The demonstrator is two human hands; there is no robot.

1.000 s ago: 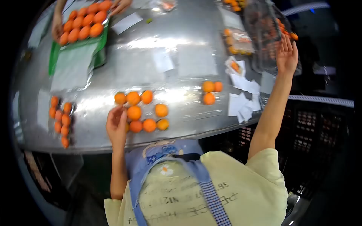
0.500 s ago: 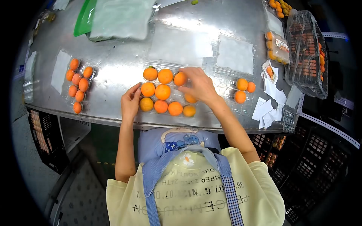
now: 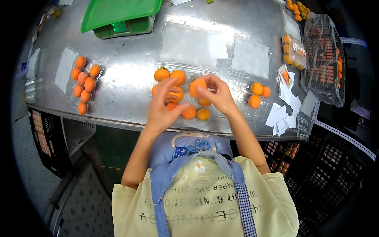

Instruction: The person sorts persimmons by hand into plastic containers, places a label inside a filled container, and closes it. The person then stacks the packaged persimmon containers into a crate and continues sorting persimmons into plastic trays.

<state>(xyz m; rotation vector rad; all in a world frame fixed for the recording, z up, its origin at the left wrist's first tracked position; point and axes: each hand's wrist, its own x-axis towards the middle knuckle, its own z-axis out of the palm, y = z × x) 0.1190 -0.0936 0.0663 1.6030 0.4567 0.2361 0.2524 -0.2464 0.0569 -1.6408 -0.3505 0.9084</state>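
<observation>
My right hand point(image 3: 218, 94) is closed around an orange fruit point(image 3: 197, 88), its thumb and fingers on the right side of the fruit. Beneath is a clear plastic tray with several orange fruits point(image 3: 178, 77) in its hollows. My left hand point(image 3: 161, 110) is above the tray's left part, fingers spread and thumb apart. It partly hides the fruits there, and one fruit point(image 3: 175, 94) shows between its fingers and thumb; I cannot tell whether they touch it. A greenish fruit point(image 3: 203, 114) sits at the tray's near right corner.
Clear trays with fruit lie at left point(image 3: 89, 84) and right point(image 3: 254, 101). A green scale point(image 3: 118, 25) stands at the back left. White pads point(image 3: 189, 43) lie beyond my hands. At right are paper slips point(image 3: 279, 116), a packed fruit box point(image 3: 294, 51) and a plastic-wrapped crate point(image 3: 321, 59).
My right hand has pulled in slightly with the fruit. My left hand has moved from the tray's left side over the fruits, fingers spreading. The pale cover over the green scale no longer shows.
</observation>
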